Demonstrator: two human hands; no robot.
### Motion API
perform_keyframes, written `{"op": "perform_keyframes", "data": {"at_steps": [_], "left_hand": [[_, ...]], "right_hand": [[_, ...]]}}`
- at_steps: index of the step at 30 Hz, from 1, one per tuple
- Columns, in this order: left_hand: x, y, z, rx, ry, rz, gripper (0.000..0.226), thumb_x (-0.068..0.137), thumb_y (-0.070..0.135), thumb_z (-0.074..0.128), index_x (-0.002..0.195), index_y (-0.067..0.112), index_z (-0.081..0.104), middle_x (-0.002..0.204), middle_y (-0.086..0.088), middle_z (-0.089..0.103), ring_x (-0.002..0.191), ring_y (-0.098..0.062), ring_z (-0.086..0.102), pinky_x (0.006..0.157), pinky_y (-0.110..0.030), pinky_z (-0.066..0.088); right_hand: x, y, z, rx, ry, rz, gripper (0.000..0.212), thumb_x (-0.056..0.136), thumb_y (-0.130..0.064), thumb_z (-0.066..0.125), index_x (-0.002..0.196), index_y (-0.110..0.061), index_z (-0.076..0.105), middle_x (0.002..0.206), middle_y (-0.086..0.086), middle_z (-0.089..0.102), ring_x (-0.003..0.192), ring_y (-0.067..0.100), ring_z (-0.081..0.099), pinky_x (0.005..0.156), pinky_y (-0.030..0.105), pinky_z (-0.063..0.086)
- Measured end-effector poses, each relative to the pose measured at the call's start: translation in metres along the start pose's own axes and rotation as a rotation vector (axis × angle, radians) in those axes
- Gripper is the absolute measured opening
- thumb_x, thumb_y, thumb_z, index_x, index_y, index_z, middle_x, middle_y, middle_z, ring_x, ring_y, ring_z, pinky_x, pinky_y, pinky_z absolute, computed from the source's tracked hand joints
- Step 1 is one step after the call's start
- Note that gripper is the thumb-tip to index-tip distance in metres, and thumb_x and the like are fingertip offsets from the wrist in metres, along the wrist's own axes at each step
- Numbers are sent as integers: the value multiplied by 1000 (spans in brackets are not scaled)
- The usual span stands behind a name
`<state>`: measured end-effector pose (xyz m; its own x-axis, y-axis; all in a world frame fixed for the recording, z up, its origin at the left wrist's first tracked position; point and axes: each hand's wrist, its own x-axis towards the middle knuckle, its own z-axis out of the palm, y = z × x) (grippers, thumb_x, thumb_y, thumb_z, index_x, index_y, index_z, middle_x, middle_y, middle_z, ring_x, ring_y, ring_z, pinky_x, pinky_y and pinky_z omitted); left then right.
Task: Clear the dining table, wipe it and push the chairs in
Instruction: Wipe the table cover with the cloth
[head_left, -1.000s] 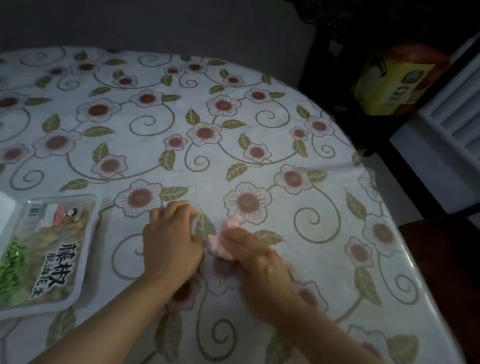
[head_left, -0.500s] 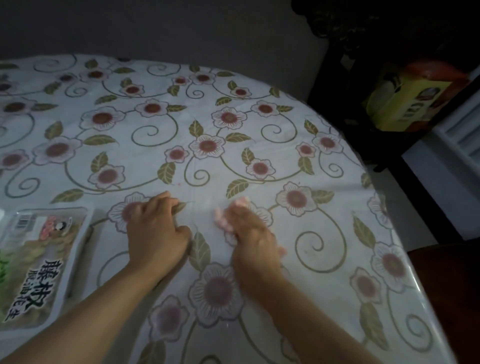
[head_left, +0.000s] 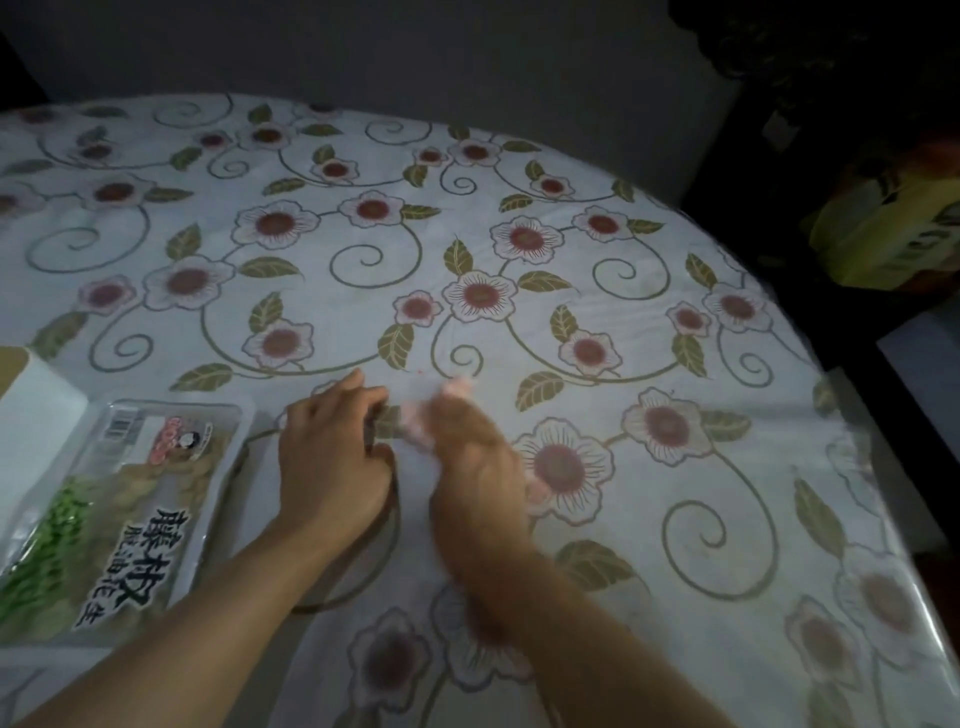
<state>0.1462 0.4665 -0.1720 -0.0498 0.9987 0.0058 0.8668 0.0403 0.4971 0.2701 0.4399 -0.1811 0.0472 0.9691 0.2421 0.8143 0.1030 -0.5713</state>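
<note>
Presently R hand (head_left: 467, 467), blurred, presses pink cloth (head_left: 457, 387) on floral tablecloth (head_left: 571, 260), grip unclear; L hand (head_left: 332, 467) curled, contents not visible; risk: peanut pack (head_left: 124, 519) w/ white box (head_left: 36, 410) uncleared, wipe may miss that area.

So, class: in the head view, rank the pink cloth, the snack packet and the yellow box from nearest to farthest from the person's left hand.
From the left hand:
1. Pink cloth: just to its right, under the blurred right hand.
2. Snack packet: to its left, on the table.
3. Yellow box: far right, off the table in the dark.
</note>
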Motion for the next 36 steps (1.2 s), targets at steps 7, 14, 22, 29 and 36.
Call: {"op": "perform_keyframes", "data": {"at_steps": [7,14,22,29,36], "left_hand": [[-33,-12,-2,-141,117,23,63,72,-12,48,131,7,48,140,-5,45,131,-24,33,111,-30,19],[-49,-19,-3,-420,173,-67,83,55,0,33,136,17,40,126,15,42,127,-6,36,111,-27,24],[-47,-18,-9,-405,115,-80,73,66,-11,49,133,17,42,127,14,44,126,-13,40,111,-30,28],[-80,-10,-13,23,-132,6,63,87,7,46,145,18,27,158,0,9,145,-18,3,117,-46,10],[-120,12,-8,111,-222,37,60,91,15,44,147,18,21,159,-1,2,145,-22,-2,116,-51,11]], "right_hand": [[71,69,-29,-168,-11,171,52,82,11,47,125,-16,56,124,5,60,104,20,58,84,26,46],[86,13,18,-78,-85,40,52,87,4,46,131,-23,54,134,3,54,119,22,52,99,21,35],[-27,31,-35,82,-465,-436,51,78,-3,43,124,-15,62,135,-1,54,127,10,48,108,15,31],[-40,123,-118,-113,39,275,51,80,14,48,127,-3,58,129,14,58,122,31,53,105,10,25],[-174,27,-71,90,-222,-71,38,90,-8,57,123,-27,62,132,-15,54,123,-6,45,104,18,38]]}}
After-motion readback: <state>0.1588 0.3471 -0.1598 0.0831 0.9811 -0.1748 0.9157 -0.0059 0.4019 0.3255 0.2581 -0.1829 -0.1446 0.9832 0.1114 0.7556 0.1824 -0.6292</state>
